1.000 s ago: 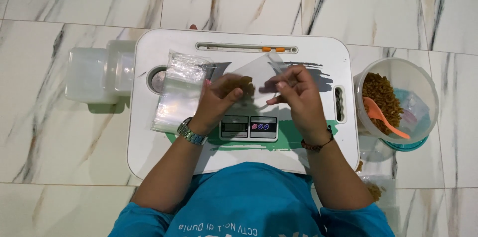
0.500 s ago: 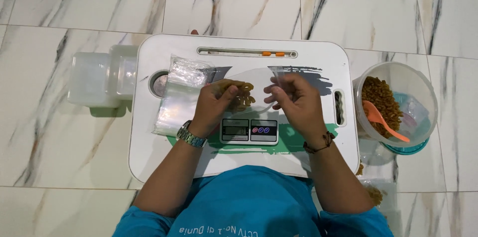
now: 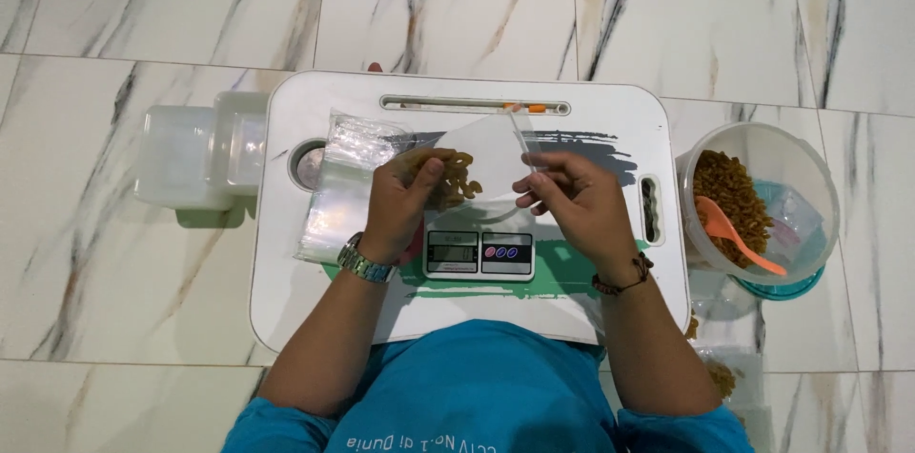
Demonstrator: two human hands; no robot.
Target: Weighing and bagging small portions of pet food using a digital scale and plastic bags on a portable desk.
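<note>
Looking down past your blue shirt, you meet first the small digital scale [image 3: 478, 253], standing on the white lap tray [image 3: 286, 291] just short of both your hands. Your left hand [image 3: 400, 201], watch at the wrist, is curled shut around one side of a clear plastic bag [image 3: 481, 162], thumb over fingers, and the brown twisted pasta [image 3: 456, 177] inside sits right beside that thumb. Your right hand [image 3: 572, 201] pinches the bag's opposite edge with fingers drawn together, the palm otherwise empty. So the bag hangs between the two hands just above and beyond the scale, its long axis running away from you toward the tray's far edge, its mouth farthest off. The pasta lies nearer your left hand than your right. Left of that hand a stack of empty clear bags [image 3: 338, 196] rests on the tray. Off to your right, on the marble floor, a clear tub [image 3: 796, 162] holds more pasta and an orange scoop [image 3: 739, 236]
</note>
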